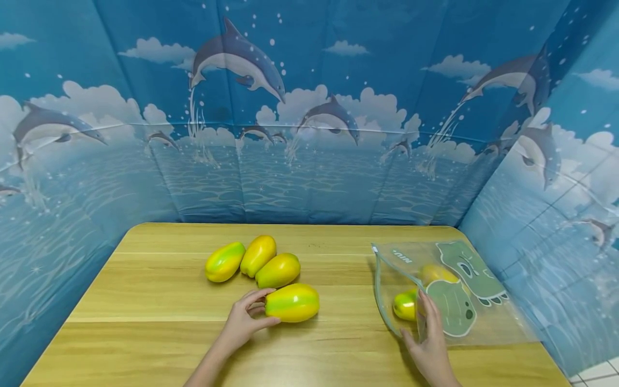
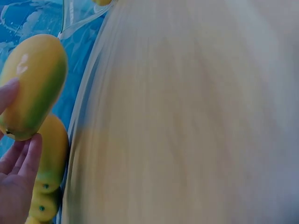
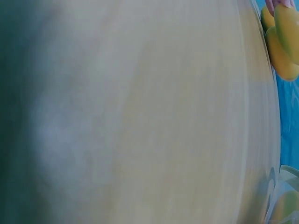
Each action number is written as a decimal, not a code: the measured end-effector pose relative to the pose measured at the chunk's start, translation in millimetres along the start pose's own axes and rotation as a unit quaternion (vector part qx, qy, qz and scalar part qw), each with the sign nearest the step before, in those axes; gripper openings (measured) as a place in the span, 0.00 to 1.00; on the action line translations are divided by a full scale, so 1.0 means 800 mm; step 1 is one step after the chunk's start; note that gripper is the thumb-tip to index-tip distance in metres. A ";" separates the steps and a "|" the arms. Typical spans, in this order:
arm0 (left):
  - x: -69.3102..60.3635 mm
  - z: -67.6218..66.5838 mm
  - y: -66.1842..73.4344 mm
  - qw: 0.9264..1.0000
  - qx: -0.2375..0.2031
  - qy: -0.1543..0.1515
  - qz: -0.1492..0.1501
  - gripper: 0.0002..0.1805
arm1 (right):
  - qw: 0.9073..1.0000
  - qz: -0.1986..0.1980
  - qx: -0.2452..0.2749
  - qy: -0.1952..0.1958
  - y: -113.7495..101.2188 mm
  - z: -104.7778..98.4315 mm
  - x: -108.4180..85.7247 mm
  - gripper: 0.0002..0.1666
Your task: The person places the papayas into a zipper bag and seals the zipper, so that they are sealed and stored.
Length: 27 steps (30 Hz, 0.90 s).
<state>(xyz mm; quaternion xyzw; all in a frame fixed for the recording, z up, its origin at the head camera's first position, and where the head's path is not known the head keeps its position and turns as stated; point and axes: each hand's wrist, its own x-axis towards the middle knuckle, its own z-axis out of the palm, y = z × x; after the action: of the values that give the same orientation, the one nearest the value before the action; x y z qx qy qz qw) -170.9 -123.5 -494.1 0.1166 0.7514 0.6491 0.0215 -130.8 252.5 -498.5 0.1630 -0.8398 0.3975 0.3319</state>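
My left hand grips the left end of a yellow-green papaya, thumb below and fingers above. The left wrist view shows that papaya tilted, with fingertips on its stem end. Three more papayas lie close behind, the nearest papaya almost touching the held one. At the right my right hand holds the rim of a clear zip bag with green dinosaur prints. The bag's mouth gapes toward the left. Inside it are a papaya near the mouth and another yellow fruit, partly covered by the print.
The wooden table has rounded far corners. A blue curtain with dolphins hangs along its back and sides. White floor tiles show at the lower right.
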 end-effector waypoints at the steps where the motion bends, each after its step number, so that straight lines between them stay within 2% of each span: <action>1: 0.002 0.003 0.001 1.000 -0.001 -0.003 0.004 0.31 | 1.000 -0.001 -0.001 0.000 0.000 0.000 0.000 0.63; 13: 0.028 0.051 0.011 0.999 0.005 -0.022 0.050 0.30 | 1.000 0.001 0.002 -0.002 -0.002 -0.001 -0.001 0.62; 16: 0.034 0.062 0.021 0.998 0.005 -0.027 0.053 0.29 | 1.000 0.000 0.001 -0.001 -0.002 -0.001 -0.001 0.62; 23: 0.040 0.083 0.056 0.997 0.015 -0.043 0.060 0.27 | 1.000 -0.004 -0.004 -0.002 -0.002 0.000 0.000 0.63; 26: 0.045 0.093 0.058 0.997 0.011 -0.047 0.061 0.26 | 1.000 -0.005 -0.004 -0.002 -0.001 0.000 0.000 0.63; 27: 0.048 0.097 0.053 0.997 0.010 -0.046 0.062 0.26 | 1.000 -0.005 -0.004 -0.002 -0.001 0.000 0.001 0.62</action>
<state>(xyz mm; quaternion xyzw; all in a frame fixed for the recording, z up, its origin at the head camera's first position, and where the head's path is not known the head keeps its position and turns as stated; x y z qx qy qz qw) -187.5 -34.7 -460.0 0.1934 0.7470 0.6359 0.0148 -130.5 251.9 -497.5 0.1668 -0.8411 0.3922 0.3329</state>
